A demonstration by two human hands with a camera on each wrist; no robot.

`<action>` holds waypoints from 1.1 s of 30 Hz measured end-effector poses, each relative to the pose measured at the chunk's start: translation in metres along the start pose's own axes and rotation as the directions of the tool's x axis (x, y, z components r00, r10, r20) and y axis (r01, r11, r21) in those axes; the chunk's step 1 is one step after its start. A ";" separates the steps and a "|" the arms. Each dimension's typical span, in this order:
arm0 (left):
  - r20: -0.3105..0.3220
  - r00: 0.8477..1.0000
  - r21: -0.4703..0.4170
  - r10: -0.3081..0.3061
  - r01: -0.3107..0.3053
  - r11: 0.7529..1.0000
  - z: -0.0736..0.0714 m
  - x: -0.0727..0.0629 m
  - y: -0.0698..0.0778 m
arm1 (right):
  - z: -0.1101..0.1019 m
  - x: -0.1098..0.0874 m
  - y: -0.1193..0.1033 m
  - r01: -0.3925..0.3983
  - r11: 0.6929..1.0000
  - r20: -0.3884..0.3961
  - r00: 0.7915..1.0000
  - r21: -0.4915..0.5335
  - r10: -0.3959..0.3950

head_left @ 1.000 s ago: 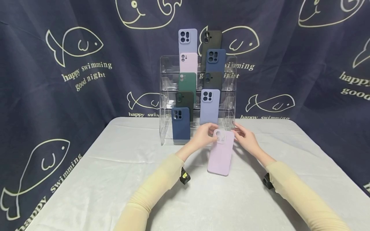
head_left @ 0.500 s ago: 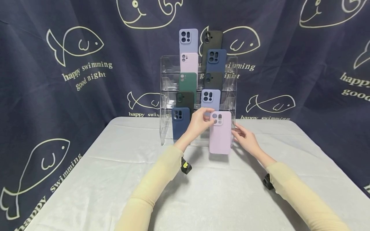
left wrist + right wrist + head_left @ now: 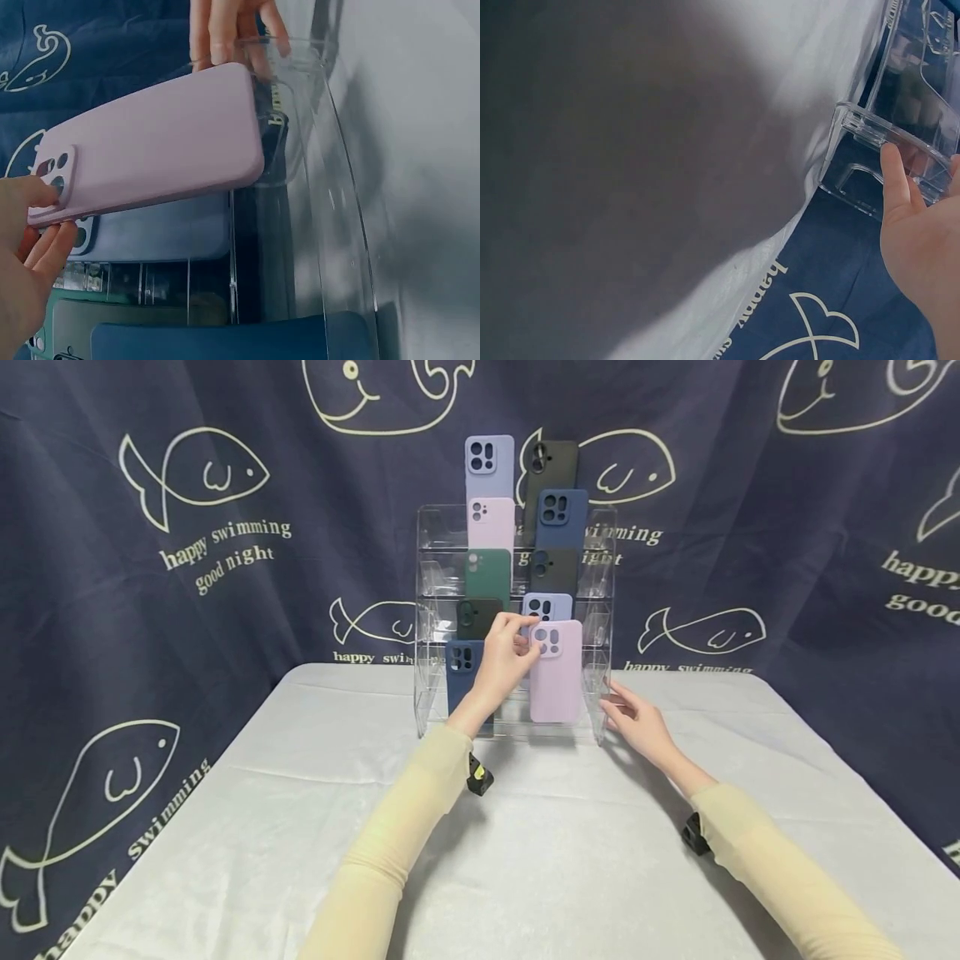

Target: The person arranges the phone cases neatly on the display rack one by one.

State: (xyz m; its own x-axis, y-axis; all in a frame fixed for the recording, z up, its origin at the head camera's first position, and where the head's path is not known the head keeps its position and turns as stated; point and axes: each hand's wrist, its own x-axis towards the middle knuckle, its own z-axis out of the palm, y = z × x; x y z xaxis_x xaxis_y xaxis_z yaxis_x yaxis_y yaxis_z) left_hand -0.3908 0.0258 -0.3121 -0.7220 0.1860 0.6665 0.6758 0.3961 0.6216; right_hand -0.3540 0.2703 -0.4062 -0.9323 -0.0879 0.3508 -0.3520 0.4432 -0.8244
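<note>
My left hand (image 3: 504, 662) pinches a pink phone case (image 3: 557, 681) by its upper left corner, at the camera cutouts. In the left wrist view the thumb lies over the cutouts of the pink case (image 3: 154, 142), and fingers show underneath. The case is upright in front of a lavender phone case (image 3: 547, 604), covering most of it, low at the right side of a clear tiered display stand (image 3: 517, 731). My right hand (image 3: 637, 718) touches the stand's right side panel; in the right wrist view its fairly straight fingers rest against the clear panel (image 3: 855, 124).
Phone cases in lavender, pink, green, black and blue stand in two columns on the tiers. A blue phone case (image 3: 461, 681) is at the bottom left, partly behind my left wrist. The stand is on a white-covered table (image 3: 570, 860) before a dark blue fish-print curtain (image 3: 360, 552).
My left hand has lifted the pink case off the table front, upward and toward the stand's lower right, over the lavender case. The right hand left the case's edge side unchanged, staying at the panel.
</note>
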 end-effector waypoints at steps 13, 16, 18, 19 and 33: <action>-0.009 1.000 0.065 0.005 -0.004 0.998 0.007 -0.012 -0.022 | 0.005 -0.001 -0.002 0.000 1.000 0.001 1.000 -0.024 0.000; -0.005 1.000 0.078 -0.006 0.007 0.997 0.008 -0.015 -0.026 | 0.005 0.000 -0.002 -0.001 1.000 -0.003 1.000 -0.027 0.001; -0.001 1.000 0.086 -0.020 0.020 0.996 0.009 -0.016 -0.028 | 0.006 0.000 -0.001 0.002 1.000 -0.007 1.000 -0.018 -0.002; -0.001 1.000 0.088 -0.030 0.030 0.996 0.009 -0.017 -0.029 | 0.006 0.000 -0.001 0.004 1.000 -0.008 1.000 -0.012 -0.004; -0.015 1.000 0.117 -0.003 0.005 0.993 0.006 -0.024 -0.028 | 0.000 -0.001 0.001 0.012 1.000 -0.016 1.000 0.018 -0.011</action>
State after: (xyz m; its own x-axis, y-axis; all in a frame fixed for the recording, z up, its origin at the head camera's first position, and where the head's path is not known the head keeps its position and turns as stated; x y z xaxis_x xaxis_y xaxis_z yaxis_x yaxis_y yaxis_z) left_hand -0.3937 0.0160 -0.3480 -0.7218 0.1717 0.6705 0.6503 0.4998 0.5721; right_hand -0.3537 0.2712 -0.4076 -0.9267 -0.0784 0.3675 -0.3644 0.4258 -0.8282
